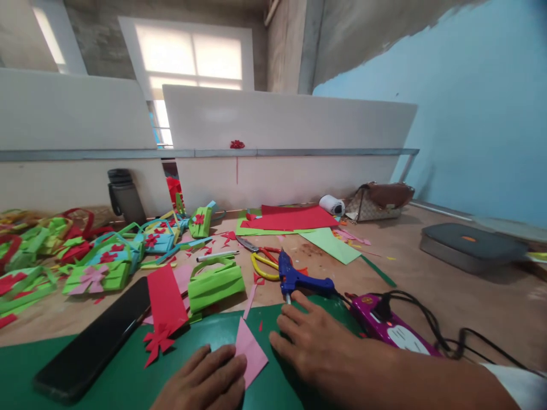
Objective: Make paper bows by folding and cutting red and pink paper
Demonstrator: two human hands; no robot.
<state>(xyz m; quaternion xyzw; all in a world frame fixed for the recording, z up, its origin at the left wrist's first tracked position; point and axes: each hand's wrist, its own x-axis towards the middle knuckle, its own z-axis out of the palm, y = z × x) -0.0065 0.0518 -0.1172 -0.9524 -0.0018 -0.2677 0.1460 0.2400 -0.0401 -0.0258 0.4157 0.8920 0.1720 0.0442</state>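
A folded pink paper [251,354] lies on the green mat [213,329]. My left hand [207,378] rests over its left side, fingers stretched out and flat. To the right of the paper is my right hand [307,336], its fingers apart and slightly bent, holding nothing. Just beyond its fingertips lies a blue glue gun [294,276], beside yellow-handled scissors [264,267]. A green paper bag [216,285] sits behind the mat. Left of it are a red paper strip [166,299] and a red paper flower [158,343].
A black phone [96,341] lies at the left. Small paper bags [100,273] crowd the far left near a bottle [126,196]. A purple power strip [391,327] with black cables, a dark case [470,246] and a handbag [380,202] are at the right.
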